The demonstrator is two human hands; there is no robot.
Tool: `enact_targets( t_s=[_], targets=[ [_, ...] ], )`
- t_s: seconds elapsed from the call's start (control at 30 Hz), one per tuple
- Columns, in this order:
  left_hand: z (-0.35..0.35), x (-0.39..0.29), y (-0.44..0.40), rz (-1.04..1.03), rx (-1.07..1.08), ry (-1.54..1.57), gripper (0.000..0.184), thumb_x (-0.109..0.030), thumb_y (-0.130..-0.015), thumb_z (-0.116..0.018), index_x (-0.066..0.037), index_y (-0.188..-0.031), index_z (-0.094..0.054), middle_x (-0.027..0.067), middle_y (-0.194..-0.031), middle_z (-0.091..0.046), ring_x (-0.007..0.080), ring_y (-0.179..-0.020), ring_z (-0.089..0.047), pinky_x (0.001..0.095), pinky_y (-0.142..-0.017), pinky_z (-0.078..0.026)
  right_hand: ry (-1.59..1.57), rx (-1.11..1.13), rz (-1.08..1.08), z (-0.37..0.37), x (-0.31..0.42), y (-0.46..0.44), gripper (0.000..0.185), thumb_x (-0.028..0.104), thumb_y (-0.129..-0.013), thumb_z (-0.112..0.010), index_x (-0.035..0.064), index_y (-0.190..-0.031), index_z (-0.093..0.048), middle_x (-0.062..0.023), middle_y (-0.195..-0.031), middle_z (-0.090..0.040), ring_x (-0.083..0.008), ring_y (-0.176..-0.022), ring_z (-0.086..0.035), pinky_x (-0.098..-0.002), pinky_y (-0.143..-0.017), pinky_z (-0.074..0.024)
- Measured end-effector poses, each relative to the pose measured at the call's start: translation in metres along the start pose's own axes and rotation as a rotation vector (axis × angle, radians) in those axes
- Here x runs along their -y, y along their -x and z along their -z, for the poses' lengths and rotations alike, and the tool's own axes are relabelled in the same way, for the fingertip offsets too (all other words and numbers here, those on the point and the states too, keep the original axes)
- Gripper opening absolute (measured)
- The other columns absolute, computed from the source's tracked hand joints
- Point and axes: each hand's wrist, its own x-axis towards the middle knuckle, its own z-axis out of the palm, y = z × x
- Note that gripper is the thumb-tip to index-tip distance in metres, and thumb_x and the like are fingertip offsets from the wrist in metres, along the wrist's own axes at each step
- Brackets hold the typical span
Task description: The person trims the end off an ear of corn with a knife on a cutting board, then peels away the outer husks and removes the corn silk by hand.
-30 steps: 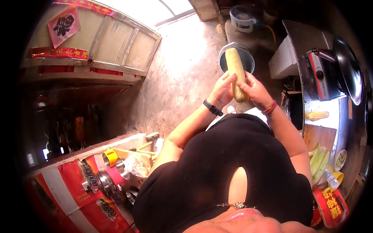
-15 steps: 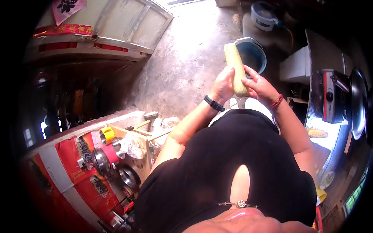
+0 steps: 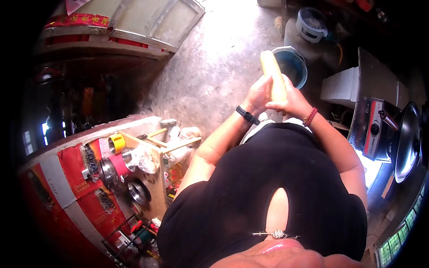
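Between my two hands, in front of my waist, is a long pale yellow-green gourd (image 3: 273, 73), its far end tilted up and away from me. My left hand (image 3: 258, 95) is closed around its left side. My right hand (image 3: 292, 99) wraps the near end from the right, with the thumb across it. Palms and fingers hide part of the gourd's lower half. Just beyond it on the floor stands a blue bucket (image 3: 304, 75), partly covered by the gourd and my right hand.
To the right are a gas stove (image 3: 376, 127) and a large black wok (image 3: 407, 143). A clear plastic tub (image 3: 311, 24) stands at the back. On the left, a table with a red covering (image 3: 76, 172) holds steel bowls (image 3: 138, 191) and a yellow mug (image 3: 116, 143).
My right hand has shifted lower and closed further round the near end of the gourd. The view has turned slightly, and the corn cob near the stove is out of sight.
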Motion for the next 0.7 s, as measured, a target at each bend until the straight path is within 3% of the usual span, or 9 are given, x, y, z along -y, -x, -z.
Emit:
enact_targets(
  t_s=[0.1, 0.23, 0.33, 0.37, 0.4, 0.47, 0.57, 0.7],
  targets=[
    [-0.003, 0.001, -0.009, 0.012, -0.067, -0.038, 0.046, -0.029, -0.094, -0.06, -0.001, -0.126, -0.044, 0.0127, -0.116, -0.058, 0.0233, -0.104, -0.06, 0.038, -0.092, -0.049, 0.119, -0.031, 0.018, 0.003, -0.003, -0.003, 0.123, 0.04, -0.057, -0.089, 0.0008, -0.145, -0.014, -0.0272, -0.126, -0.052, -0.0332, -0.115, -0.057, -0.0372, -0.096, -0.0463],
    [-0.023, -0.009, -0.003, -0.096, -0.013, -0.496, 0.046, -0.019, -0.082, -0.075, -0.005, -0.117, -0.048, 0.0054, -0.102, -0.058, 0.0148, -0.097, -0.059, 0.0311, -0.087, -0.049, 0.093, -0.039, 0.077, 0.005, -0.003, -0.003, 0.121, 0.037, -0.059, -0.088, 0.0024, -0.147, -0.012, -0.024, -0.123, -0.055, -0.0324, -0.115, -0.057, -0.037, -0.097, -0.0452],
    [-0.013, -0.016, -0.003, -0.05, 0.068, -0.456, 0.049, -0.016, -0.086, -0.071, -0.003, -0.125, -0.044, 0.0089, -0.111, -0.058, 0.0184, -0.104, -0.059, 0.0354, -0.089, -0.051, -0.063, 0.05, 0.308, 0.011, -0.031, -0.015, 0.117, 0.033, -0.063, -0.087, 0.0066, -0.148, -0.011, -0.0193, -0.116, -0.058, -0.0265, -0.1, -0.063, -0.0333, -0.087, -0.0503],
    [-0.023, -0.026, 0.003, 0.052, 0.134, -0.414, 0.051, -0.016, -0.086, -0.07, -0.004, -0.127, -0.043, 0.0088, -0.111, -0.057, 0.0188, -0.105, -0.058, 0.0353, -0.089, -0.051, -0.351, 0.245, -0.02, 0.023, -0.017, -0.007, 0.108, 0.028, -0.07, -0.082, 0.0124, -0.15, -0.012, -0.0148, -0.11, -0.059, -0.0165, -0.08, -0.064, -0.0271, -0.07, -0.0522],
    [-0.031, -0.029, 0.007, 0.024, 0.145, -0.412, 0.045, -0.015, -0.087, -0.069, -0.003, -0.123, -0.045, 0.0091, -0.109, -0.058, 0.0185, -0.102, -0.059, 0.0342, -0.087, -0.051, -0.527, 0.308, -0.119, 0.028, -0.015, -0.005, 0.097, 0.032, -0.08, -0.076, 0.0155, -0.15, -0.011, -0.014, -0.106, -0.059, -0.0108, -0.067, -0.061, -0.0233, -0.056, -0.0498],
    [-0.041, -0.03, 0.013, -0.03, 0.163, -0.404, 0.034, -0.015, -0.088, -0.067, -0.001, -0.115, -0.051, 0.0096, -0.105, -0.06, 0.018, -0.097, -0.061, 0.032, -0.082, -0.052, -0.713, 0.293, -0.26, 0.031, -0.004, -0.003, 0.093, 0.043, -0.085, -0.069, 0.0156, -0.151, -0.008, -0.013, -0.106, -0.058, -0.014, -0.068, -0.062, -0.0251, -0.054, -0.0512],
    [-0.038, -0.026, 0.013, 0.003, 0.195, -0.373, 0.031, -0.018, -0.092, -0.062, -0.001, -0.115, -0.052, 0.0103, -0.104, -0.061, 0.0185, -0.095, -0.062, 0.0331, -0.08, -0.053, -0.813, 0.338, -0.237, 0.028, -0.005, 0.002, 0.083, 0.049, -0.088, -0.062, 0.0139, -0.148, -0.017, -0.0123, -0.103, -0.057, -0.0162, -0.069, -0.064, -0.0254, -0.053, -0.0524],
    [-0.03, -0.02, 0.013, 0.14, 0.195, -0.317, 0.03, -0.02, -0.094, -0.058, -0.001, -0.116, -0.051, 0.0108, -0.103, -0.061, 0.019, -0.093, -0.062, 0.0338, -0.079, -0.053, -0.963, 0.383, -0.229, 0.024, -0.013, 0.002, 0.06, 0.046, -0.091, -0.06, 0.0111, -0.132, -0.033, -0.0122, -0.102, -0.056, -0.0204, -0.073, -0.066, -0.0287, -0.057, -0.0553]
  ],
)
